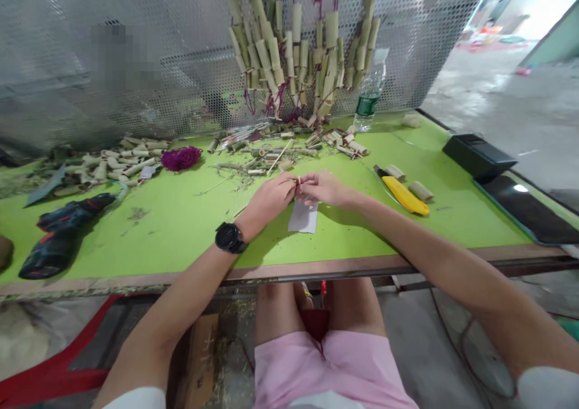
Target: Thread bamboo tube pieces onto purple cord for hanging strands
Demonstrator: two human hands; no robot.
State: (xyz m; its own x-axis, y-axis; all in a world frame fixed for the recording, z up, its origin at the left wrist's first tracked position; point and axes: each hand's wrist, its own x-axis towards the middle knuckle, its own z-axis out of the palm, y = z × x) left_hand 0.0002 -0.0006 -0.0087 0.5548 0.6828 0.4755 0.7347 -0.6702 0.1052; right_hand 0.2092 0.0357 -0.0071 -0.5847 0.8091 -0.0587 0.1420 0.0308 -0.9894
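My left hand, below a black wristwatch, and my right hand meet over the middle of the green table. The fingers of both are bent together around something small and pale, too small to name. Just below the fingertips a white piece of paper lies flat. Bamboo scraps and thin sticks are spread behind my hands. To the right rests a yellow utility knife beside two short bamboo pieces.
A cordless drill, purple string and a bamboo pile lie left. Strung bamboo tubes hang from the mesh panel. A bottle stands behind; a black box and phone sit right.
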